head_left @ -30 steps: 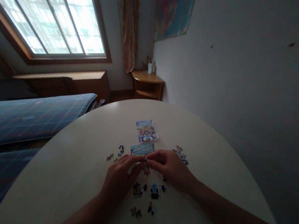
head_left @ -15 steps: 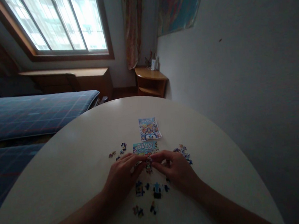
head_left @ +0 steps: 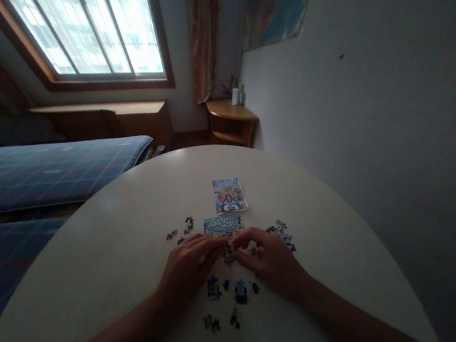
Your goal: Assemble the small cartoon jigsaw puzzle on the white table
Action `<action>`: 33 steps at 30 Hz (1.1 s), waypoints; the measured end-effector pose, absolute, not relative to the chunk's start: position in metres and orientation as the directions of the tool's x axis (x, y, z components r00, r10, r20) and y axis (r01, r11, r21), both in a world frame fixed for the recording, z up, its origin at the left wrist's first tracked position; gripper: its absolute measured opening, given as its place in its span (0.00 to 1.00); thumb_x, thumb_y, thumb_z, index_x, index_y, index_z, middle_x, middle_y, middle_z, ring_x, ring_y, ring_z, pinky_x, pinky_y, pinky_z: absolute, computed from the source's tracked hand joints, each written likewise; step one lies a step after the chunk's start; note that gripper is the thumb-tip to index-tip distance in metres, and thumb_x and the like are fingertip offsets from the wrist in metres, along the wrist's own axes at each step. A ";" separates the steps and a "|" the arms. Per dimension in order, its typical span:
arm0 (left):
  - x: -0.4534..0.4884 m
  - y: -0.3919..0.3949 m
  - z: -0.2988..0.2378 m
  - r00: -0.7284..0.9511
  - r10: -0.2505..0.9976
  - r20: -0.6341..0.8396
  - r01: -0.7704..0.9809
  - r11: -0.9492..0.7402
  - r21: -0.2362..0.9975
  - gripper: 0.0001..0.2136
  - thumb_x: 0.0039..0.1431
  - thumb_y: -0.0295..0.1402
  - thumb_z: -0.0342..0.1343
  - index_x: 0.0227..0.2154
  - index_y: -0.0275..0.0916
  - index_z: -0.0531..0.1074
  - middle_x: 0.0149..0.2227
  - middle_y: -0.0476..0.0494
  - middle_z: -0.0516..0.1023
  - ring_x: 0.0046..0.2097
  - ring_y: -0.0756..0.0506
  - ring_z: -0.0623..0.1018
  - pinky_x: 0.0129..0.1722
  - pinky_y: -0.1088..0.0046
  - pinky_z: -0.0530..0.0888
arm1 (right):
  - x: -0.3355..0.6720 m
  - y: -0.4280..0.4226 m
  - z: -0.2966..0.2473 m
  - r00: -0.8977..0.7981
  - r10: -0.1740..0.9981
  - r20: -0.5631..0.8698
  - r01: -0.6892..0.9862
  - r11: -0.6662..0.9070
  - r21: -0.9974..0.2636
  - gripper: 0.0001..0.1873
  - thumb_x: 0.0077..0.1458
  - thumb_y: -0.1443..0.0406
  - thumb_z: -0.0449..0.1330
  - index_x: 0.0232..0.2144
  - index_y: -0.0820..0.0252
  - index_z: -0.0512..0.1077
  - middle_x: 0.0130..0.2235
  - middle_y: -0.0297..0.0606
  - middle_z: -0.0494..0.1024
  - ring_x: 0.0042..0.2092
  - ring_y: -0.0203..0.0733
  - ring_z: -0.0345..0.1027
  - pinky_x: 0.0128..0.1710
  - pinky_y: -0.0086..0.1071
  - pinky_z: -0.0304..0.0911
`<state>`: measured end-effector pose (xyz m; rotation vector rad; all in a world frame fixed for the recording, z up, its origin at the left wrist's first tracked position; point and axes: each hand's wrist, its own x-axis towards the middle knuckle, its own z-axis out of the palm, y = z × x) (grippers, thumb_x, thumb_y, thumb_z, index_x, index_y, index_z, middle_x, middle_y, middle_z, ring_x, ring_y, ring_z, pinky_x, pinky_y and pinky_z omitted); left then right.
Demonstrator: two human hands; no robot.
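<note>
The left hand (head_left: 188, 259) lies low over the table (head_left: 138, 242), its fingertips at a small cluster of puzzle pieces (head_left: 228, 257) in front of the person; whether it pinches one cannot be told. The right hand (head_left: 269, 255) meets the same cluster from the other side, thumb and forefinger curved with a gap between them; whether their tips grip a piece is too small to tell. Just beyond the hands lies a picture card (head_left: 222, 224), partly covered at its near edge, and past that a printed packet (head_left: 229, 196). A loose pile of pieces (head_left: 284, 236) sits beside the right hand, a few scattered pieces (head_left: 189, 223) beyond the left. Nearer the person lies a blue piece group (head_left: 240, 291).
</note>
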<state>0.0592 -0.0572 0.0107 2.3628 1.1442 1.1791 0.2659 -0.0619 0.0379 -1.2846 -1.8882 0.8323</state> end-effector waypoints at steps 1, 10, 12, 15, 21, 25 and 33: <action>0.059 -0.057 0.011 0.359 0.749 0.557 0.533 -0.654 0.536 0.08 0.69 0.34 0.52 0.41 0.44 0.78 0.35 0.49 0.83 0.36 0.47 0.81 0.37 0.73 0.76 | 0.266 -0.063 0.038 -0.259 0.948 0.184 0.503 0.296 -0.812 0.07 0.50 0.67 0.68 0.34 0.55 0.77 0.33 0.34 0.80 0.36 0.39 0.73 0.37 0.32 0.65; 0.059 -0.056 0.011 0.364 0.753 0.548 0.546 -0.649 0.530 0.07 0.69 0.34 0.53 0.38 0.43 0.76 0.34 0.50 0.82 0.36 0.48 0.80 0.37 0.72 0.75 | 0.266 -0.064 0.032 -0.253 0.952 0.175 0.493 0.282 -0.823 0.07 0.50 0.65 0.69 0.34 0.55 0.76 0.34 0.33 0.80 0.38 0.40 0.73 0.33 0.30 0.64; 0.059 -0.056 0.010 0.367 0.753 0.546 0.547 -0.649 0.528 0.06 0.68 0.33 0.53 0.38 0.43 0.76 0.34 0.50 0.81 0.35 0.48 0.80 0.37 0.72 0.75 | 0.266 -0.064 0.032 -0.251 0.950 0.185 0.498 0.291 -0.817 0.08 0.49 0.65 0.69 0.34 0.55 0.76 0.34 0.33 0.80 0.38 0.40 0.74 0.34 0.31 0.65; 0.059 -0.057 0.010 0.357 0.758 0.545 0.555 -0.642 0.529 0.05 0.67 0.32 0.54 0.37 0.43 0.76 0.34 0.49 0.81 0.35 0.47 0.80 0.37 0.72 0.75 | 0.266 -0.063 0.033 -0.266 0.939 0.219 0.480 0.325 -0.815 0.07 0.52 0.66 0.67 0.36 0.54 0.77 0.34 0.34 0.80 0.37 0.40 0.74 0.36 0.32 0.66; 0.061 -0.060 0.011 0.362 0.757 0.545 0.542 -0.646 0.537 0.04 0.64 0.30 0.56 0.35 0.41 0.75 0.32 0.48 0.81 0.35 0.47 0.79 0.36 0.71 0.75 | 0.265 -0.065 0.036 -0.292 0.907 0.303 0.400 0.404 -0.823 0.12 0.57 0.67 0.61 0.43 0.53 0.78 0.36 0.34 0.82 0.38 0.39 0.76 0.41 0.34 0.67; 0.062 -0.061 0.013 0.382 0.752 0.538 0.540 -0.654 0.531 0.04 0.64 0.30 0.56 0.33 0.41 0.75 0.31 0.48 0.81 0.34 0.46 0.79 0.36 0.71 0.75 | 0.264 -0.066 0.036 -0.291 0.906 0.308 0.379 0.404 -0.832 0.12 0.56 0.67 0.61 0.44 0.54 0.77 0.37 0.35 0.82 0.39 0.39 0.76 0.42 0.33 0.68; 0.062 -0.060 0.014 0.405 0.739 0.539 0.520 -0.671 0.528 0.04 0.64 0.30 0.55 0.34 0.41 0.75 0.31 0.47 0.80 0.34 0.46 0.79 0.35 0.71 0.75 | 0.266 -0.061 0.039 -0.314 0.899 0.305 0.348 0.408 -0.844 0.14 0.56 0.69 0.57 0.42 0.56 0.80 0.38 0.38 0.81 0.40 0.39 0.75 0.42 0.34 0.69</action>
